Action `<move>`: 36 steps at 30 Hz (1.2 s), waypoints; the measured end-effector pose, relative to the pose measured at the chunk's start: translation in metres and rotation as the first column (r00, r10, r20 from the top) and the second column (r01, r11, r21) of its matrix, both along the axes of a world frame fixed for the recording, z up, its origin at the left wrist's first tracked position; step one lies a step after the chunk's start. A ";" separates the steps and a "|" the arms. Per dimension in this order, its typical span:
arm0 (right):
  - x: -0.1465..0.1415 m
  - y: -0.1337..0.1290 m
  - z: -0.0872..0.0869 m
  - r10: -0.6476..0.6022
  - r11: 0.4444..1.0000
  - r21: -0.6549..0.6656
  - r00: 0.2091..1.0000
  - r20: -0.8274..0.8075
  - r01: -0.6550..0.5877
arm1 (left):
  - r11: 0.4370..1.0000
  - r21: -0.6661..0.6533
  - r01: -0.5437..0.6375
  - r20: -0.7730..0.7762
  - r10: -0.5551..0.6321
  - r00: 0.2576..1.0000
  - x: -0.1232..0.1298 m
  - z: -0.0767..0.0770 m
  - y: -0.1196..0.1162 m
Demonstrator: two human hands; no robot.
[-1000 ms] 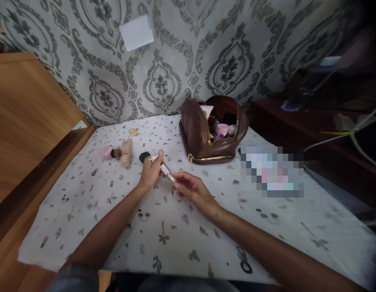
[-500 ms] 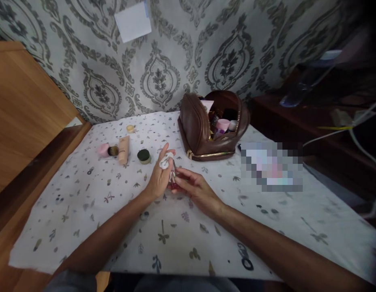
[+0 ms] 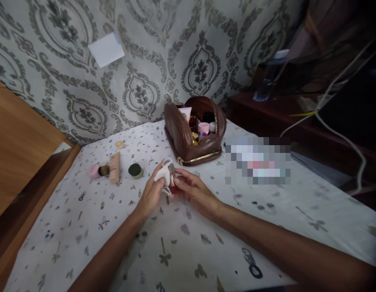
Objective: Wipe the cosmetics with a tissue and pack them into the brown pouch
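At left on the printed tablecloth lie a pink item, a beige tube and, nearer the middle, a dark-lidded jar. The left hand grasps a white cloth against a small reddish bottle, pinched by the right hand's fingers just above the table's middle. Beyond, farther right, stands an open brown bag; far right, a clear bottle.

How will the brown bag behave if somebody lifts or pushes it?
The bag may feel fairly heavy, since a pink tub and several other items sit inside. Its sides look like soft leather, so they would probably give a little when squeezed. Because its top stands open, tilting it could spill something.
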State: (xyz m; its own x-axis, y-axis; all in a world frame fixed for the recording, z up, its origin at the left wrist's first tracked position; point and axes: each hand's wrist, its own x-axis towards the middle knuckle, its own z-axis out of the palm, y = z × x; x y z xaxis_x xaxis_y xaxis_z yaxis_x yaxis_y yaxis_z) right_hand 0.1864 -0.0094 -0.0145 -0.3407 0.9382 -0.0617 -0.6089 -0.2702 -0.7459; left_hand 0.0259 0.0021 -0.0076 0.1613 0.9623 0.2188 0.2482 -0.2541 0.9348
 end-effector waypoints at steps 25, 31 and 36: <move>0.003 0.003 -0.007 0.080 0.997 -0.008 0.995 0.054 -0.080 | 0.978 0.207 0.027 -0.123 -0.002 0.992 -0.019 0.022 -0.001; 0.003 0.003 -0.004 0.050 0.999 -0.019 0.996 0.070 -0.048 | 0.994 0.109 0.003 -0.105 0.009 0.994 -0.013 0.033 -0.006; 0.003 0.001 -0.002 0.061 0.998 0.009 0.987 0.151 -0.063 | 0.996 0.075 -0.055 -0.128 0.064 0.990 -0.011 0.028 -0.008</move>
State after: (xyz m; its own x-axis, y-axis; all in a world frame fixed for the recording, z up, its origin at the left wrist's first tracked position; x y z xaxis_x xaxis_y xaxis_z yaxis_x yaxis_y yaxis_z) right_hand 0.1894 -0.0080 -0.0168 -0.3864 0.9165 -0.1037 -0.4720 -0.2930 -0.8315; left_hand 0.0149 -0.0057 0.0208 0.1357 0.9538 0.2679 0.3828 -0.2999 0.8738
